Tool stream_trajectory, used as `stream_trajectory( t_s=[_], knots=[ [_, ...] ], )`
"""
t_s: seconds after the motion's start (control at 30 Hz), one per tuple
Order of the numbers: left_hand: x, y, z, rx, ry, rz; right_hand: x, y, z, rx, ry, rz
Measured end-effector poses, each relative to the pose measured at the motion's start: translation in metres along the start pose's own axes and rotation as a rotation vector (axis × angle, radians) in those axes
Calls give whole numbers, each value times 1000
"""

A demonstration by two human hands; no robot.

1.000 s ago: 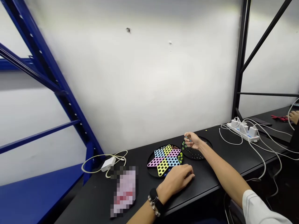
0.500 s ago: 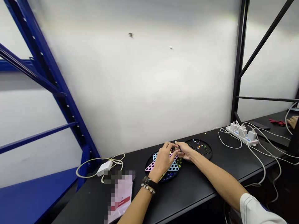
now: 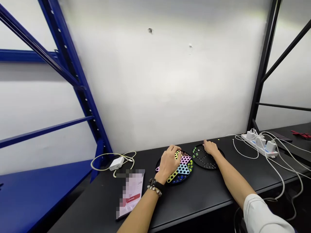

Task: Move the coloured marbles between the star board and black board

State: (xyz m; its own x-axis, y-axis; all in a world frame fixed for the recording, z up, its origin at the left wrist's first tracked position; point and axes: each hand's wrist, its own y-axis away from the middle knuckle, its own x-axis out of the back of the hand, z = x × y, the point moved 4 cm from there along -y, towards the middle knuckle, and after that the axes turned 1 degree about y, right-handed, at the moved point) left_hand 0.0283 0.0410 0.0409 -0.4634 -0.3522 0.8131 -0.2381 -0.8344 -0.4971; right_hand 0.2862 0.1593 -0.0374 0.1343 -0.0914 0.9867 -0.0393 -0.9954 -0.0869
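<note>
My left hand [image 3: 169, 162] rests over the left part of a Chinese checkers board [image 3: 182, 169], a round black board with a pink, blue and yellow star full of holes. Its fingers are bent, with the thumb apart from them, and I see nothing in its grasp. Coloured marbles [image 3: 181, 178] lie in the pockets around the star. My right hand [image 3: 211, 148] is at the far edge of a round black tray with holes [image 3: 205, 161]. Its fingers are curled together downward, and their tips are hidden. Green marbles [image 3: 195, 153] sit at that tray's left side.
A pink-and-white flat package [image 3: 133, 189], partly blurred, lies left of my forearm. Behind it is a white adapter [image 3: 116, 163] with a looped cable. A power strip [image 3: 261, 145] with white plugs and trailing cables is at the right. The wall [image 3: 170, 81] rises behind the black table.
My right hand has moved away from my left hand, over to the far edge of the black tray. My left hand stays over the board. The view has shifted to the left.
</note>
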Motion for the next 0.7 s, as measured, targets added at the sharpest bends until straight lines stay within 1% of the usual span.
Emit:
stream_trajectory(
  t_s=[0.23, 0.3, 0.37, 0.43, 0.5, 0.53, 0.6, 0.7],
  knots=[
    [1, 1, 2, -1, 6, 23, -3, 0, 0, 24, -2, 12],
    [2, 0, -3, 16, -1, 0, -2, 1, 0, 26, -1, 24],
    [1, -2, -13, 58, -23, -77, -2, 2, -2, 25, -1, 20],
    [-4, -2, -29, 117, -62, -241, -2, 2, -4, 31, 0, -3],
    [-11, 0, -46, 162, -65, -435, -2, 3, -5, 35, 2, -28],
    [-13, 0, -53, 178, -56, -475, -1, 4, -5, 36, 0, -34],
    [-16, 1, -62, 169, -50, -514, 1, 5, -4, 28, -20, -32],
    [-18, 2, -67, 156, -49, -522, 10, 9, -5, -1, -122, -10]
  ],
)
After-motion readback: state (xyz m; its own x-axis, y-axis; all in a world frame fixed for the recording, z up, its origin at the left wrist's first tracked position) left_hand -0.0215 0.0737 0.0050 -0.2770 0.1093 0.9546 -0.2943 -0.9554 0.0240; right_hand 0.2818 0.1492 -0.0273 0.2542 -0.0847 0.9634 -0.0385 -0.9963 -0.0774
